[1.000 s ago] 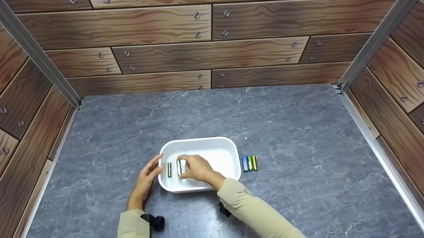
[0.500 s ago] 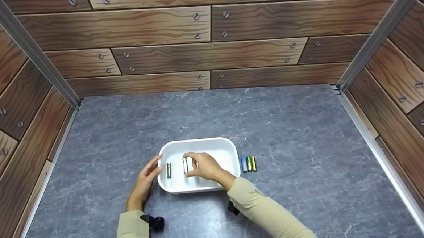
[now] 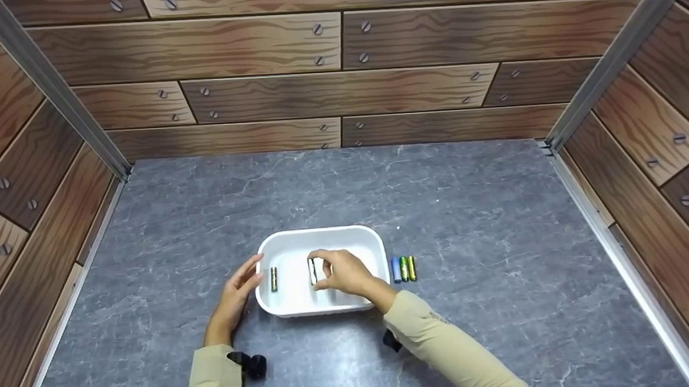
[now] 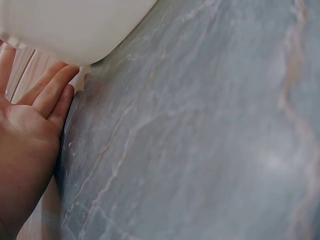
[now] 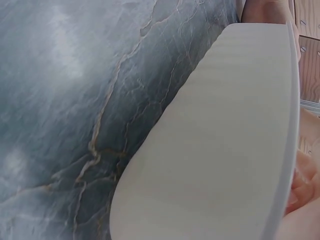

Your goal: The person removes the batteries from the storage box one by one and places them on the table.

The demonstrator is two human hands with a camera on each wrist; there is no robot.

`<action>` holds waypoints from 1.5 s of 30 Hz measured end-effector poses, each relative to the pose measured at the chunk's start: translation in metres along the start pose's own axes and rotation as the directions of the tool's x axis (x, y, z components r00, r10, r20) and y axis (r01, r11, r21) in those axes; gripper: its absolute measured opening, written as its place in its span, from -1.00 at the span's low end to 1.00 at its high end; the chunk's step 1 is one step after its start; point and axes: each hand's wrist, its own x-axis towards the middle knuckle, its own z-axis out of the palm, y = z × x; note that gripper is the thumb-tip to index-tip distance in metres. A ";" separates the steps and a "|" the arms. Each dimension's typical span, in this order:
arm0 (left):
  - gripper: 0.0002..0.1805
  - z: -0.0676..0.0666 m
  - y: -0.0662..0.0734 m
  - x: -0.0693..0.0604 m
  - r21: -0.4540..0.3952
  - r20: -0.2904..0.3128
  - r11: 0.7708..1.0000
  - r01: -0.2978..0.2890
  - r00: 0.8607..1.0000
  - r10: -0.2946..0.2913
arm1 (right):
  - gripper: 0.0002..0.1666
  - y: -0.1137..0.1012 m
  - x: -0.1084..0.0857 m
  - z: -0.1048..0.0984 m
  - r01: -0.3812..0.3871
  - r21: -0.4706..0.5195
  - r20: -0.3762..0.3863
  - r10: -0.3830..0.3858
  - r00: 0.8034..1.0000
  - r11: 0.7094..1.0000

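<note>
A white plastic tub (image 3: pixel 359 240) stands on the grey marbled table. Over its inside, my right hand (image 3: pixel 348 273) pinches a pale battery with dark ends (image 3: pixel 312 272) lengthwise between thumb and fingertip. Another battery, dark green and gold (image 3: pixel 274 279), lies inside near the left wall. My left hand (image 3: pixel 232 297) touches the tub's left side with its fingers spread and fairly straight. The left wrist view shows that hand's fingers (image 4: pixel 52 87) against the tub wall. In the right wrist view, the tub's side (image 5: pixel 215 135) hides the held battery and most of the right hand (image 5: pixel 302 187).
Just right of the tub, a blue battery (image 3: pixel 396 270), a green one (image 3: pixel 404 269) and a yellow-and-dark one (image 3: pixel 412 268) lie side by side. Wood-patterned walls (image 3: pixel 257 98) and metal rails (image 3: pixel 626 273) border the grey table (image 3: pixel 487 209).
My right hand has moved to the right inside the tub, carrying the pinched battery away from the other one. The left hand has stayed at the tub's left side.
</note>
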 end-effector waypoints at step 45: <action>-0.45 0.000 0.000 -0.002 0.000 0.004 1.000 -0.018 1.000 0.018 | -0.37 0.047 -0.048 -0.046 0.023 0.153 -0.136 -0.002 0.991 0.988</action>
